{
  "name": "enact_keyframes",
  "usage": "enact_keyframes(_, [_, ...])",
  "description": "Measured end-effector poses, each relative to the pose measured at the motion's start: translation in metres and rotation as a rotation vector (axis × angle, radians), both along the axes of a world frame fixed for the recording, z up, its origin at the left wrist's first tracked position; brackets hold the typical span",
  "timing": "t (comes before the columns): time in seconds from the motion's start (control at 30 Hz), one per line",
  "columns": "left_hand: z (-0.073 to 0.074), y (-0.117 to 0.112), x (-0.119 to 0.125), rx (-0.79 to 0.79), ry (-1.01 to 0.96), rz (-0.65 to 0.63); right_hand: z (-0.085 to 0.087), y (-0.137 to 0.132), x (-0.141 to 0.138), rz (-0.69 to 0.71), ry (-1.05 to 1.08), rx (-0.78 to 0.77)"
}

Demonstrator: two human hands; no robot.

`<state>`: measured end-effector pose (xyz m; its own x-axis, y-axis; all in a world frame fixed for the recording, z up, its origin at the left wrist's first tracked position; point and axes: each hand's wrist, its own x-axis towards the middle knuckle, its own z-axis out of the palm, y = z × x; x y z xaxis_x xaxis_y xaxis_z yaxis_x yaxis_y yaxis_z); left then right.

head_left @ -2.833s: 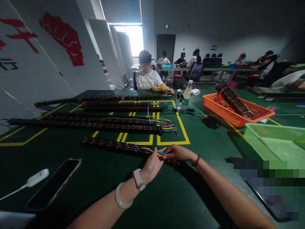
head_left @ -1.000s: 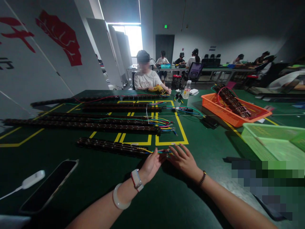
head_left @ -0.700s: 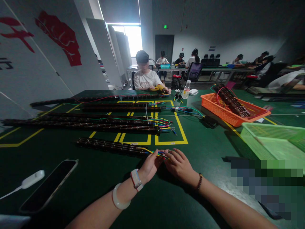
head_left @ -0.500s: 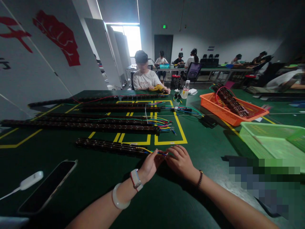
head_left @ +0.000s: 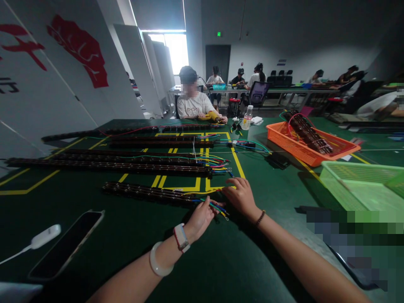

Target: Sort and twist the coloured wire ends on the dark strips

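Note:
A short dark brown bundle of rods (head_left: 142, 191) lies on the green table, with coloured wires coming out of its right end. My left hand (head_left: 202, 219) is closed around the blue and green wires (head_left: 214, 205) of that bundle; their ends with small metal lugs stick out past my fingers. My right hand (head_left: 241, 195), just to the right, has its fingertips pinched at the end of a yellow wire (head_left: 202, 193) that runs apart from the others. The wire's tip is hidden by my fingers.
Longer rod bundles (head_left: 126, 166) with loose wire ends lie beyond my hands. On the right stand an orange basket (head_left: 293, 145) holding another bundle and a green basket (head_left: 334, 185). A phone (head_left: 67, 244) lies at left. Across the table sits a person (head_left: 194, 105) near a bottle (head_left: 247, 118).
My right hand has moved up and away from my left, drawing the yellow wire apart from the others. The remaining wire ends now show beyond my left hand.

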<state>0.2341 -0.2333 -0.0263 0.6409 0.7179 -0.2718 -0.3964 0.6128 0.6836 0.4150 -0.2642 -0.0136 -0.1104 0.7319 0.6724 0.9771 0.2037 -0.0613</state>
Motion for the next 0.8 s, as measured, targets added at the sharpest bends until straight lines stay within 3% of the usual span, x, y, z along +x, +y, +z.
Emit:
enact_keyframes(0.17, [-0.003, 0.003, -0.001, -0.007, -0.026, -0.060, -0.014, 0.008, 0.007, 0.004, -0.014, -0.051])
enact_keyframes(0.47, [-0.002, 0.004, -0.002, -0.002, -0.015, -0.097, -0.019, 0.010, 0.007, 0.029, -0.128, -0.196])
enact_keyframes(0.8, [0.000, 0.004, -0.001, -0.027, -0.011, -0.081, -0.023, 0.016, 0.009, -0.009, 0.151, -0.261])
